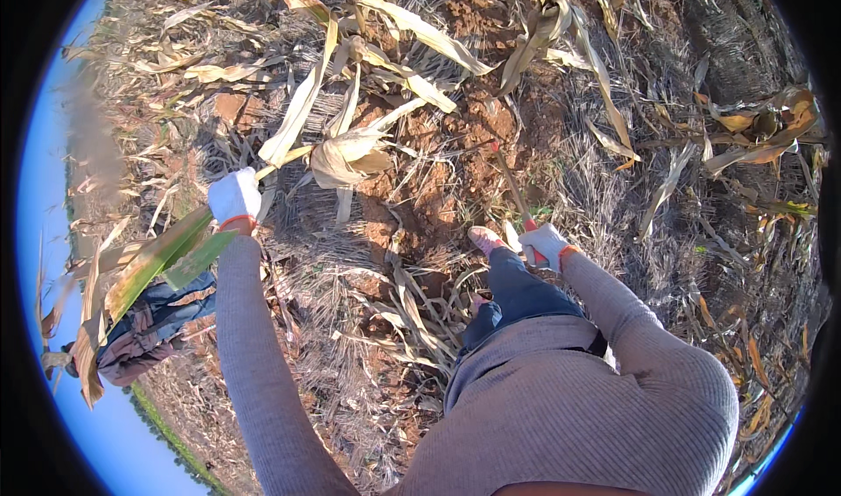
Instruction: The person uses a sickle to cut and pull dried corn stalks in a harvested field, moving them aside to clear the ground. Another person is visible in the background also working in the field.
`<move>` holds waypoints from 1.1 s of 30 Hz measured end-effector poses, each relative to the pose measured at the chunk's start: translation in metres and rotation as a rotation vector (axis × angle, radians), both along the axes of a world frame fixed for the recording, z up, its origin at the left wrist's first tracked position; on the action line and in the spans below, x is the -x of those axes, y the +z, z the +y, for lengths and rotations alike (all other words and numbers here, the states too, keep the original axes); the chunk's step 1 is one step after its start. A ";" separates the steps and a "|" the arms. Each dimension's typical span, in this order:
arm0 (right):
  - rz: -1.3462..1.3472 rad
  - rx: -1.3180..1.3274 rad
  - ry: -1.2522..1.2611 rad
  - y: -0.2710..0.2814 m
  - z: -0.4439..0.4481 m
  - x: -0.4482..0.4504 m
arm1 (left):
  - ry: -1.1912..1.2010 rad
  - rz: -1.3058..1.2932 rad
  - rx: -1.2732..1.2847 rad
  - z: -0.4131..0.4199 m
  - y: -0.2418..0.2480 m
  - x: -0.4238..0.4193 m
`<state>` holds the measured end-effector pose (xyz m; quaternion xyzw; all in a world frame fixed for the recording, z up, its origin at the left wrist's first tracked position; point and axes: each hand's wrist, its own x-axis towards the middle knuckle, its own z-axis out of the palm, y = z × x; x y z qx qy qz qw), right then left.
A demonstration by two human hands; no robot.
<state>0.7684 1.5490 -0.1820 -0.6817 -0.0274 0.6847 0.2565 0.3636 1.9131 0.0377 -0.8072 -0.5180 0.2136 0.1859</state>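
Note:
My left hand (234, 197), in a white knit glove with an orange cuff, is closed around a dry corn stalk (289, 157) at the left. A husk-wrapped ear (348, 158) hangs on the stalk just right of the fist, and long leaves (158, 259), partly green, trail behind it to the lower left. My right hand (544, 246), gloved alike, grips the red handle of a long-handled tool (511, 182) beside my leg. Its shaft points up and left, with a red part near the far end; the blade is hard to make out there.
Another person (154, 325) stands at the left, partly behind the leaves. Dry stalks and leaves (571, 23) rise ahead, and more corn plants (765, 125) are at the right. Reddish soil (483, 118) and straw litter lie around my shoe (486, 238).

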 end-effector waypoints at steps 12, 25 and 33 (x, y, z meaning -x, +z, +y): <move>-0.053 -0.070 0.286 -0.036 0.189 0.098 | 0.033 0.102 -0.020 -0.007 0.011 -0.021; -0.353 -0.169 0.854 -0.155 0.242 0.157 | 0.132 0.186 -0.016 -0.010 0.001 -0.010; -0.309 -0.074 0.956 -0.171 0.231 0.147 | 0.170 0.050 -0.020 -0.022 -0.010 0.012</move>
